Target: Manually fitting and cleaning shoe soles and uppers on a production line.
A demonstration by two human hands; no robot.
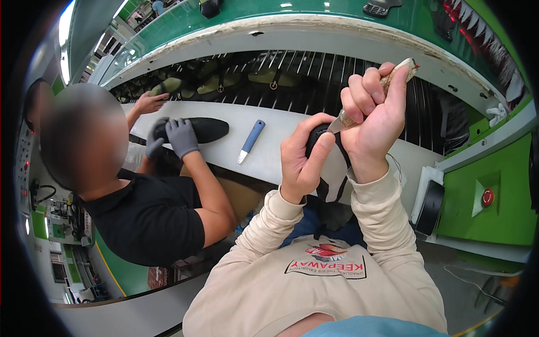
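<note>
My left hand (303,160) is closed around a black shoe (315,138) with a pale grey-white underside, thumb along its edge. Most of the shoe is hidden by my hands. My right hand (373,104) grips a knife by its wrapped, worn handle (408,68), which sticks up past the fist. The short blade (336,125) points down-left, at the shoe's edge close to my left thumb. Left of my hands, a blue-handled knife (252,140) lies on the white worktop (264,164).
At left a co-worker's grey-gloved hands (178,135) hold a black shoe (209,130). Another hand (149,104) holds an olive shoe (167,86). Olive shoes with buckled straps (273,78) lie on the rod rack beyond. A green machine panel with a red button (487,196) stands at right.
</note>
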